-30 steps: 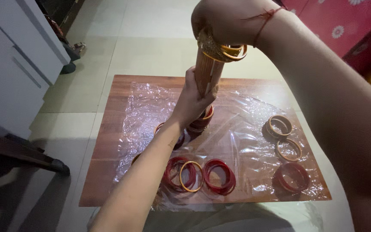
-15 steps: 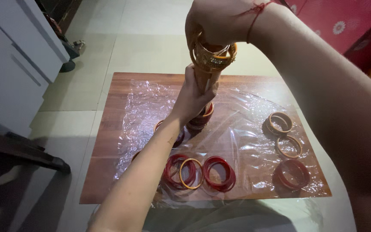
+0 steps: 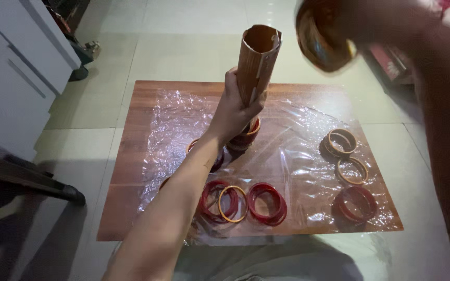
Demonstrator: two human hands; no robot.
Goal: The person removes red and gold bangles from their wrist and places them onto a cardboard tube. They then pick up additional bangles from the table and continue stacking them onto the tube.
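Note:
My left hand (image 3: 233,112) grips a rolled brown cardboard tube (image 3: 256,57) and keeps it upright on the board. A short stack of red and gold bangles (image 3: 246,138) rings the tube's base, below my fingers. My right hand (image 3: 350,21) is raised at the upper right, blurred, apart from the tube's open top. It carries a bunch of gold bangles (image 3: 319,41).
A wooden board (image 3: 131,135) on the tiled floor is covered with a clear plastic sheet (image 3: 287,156). On it lie red bangles (image 3: 266,203), a gold bangle (image 3: 233,204), gold bangles (image 3: 340,142) and a red set (image 3: 357,204). A white cabinet (image 3: 11,78) stands left.
My right hand has lifted the gold bangles off the top of the tube and swung up to the right. The left hand still grips the tube in the same place.

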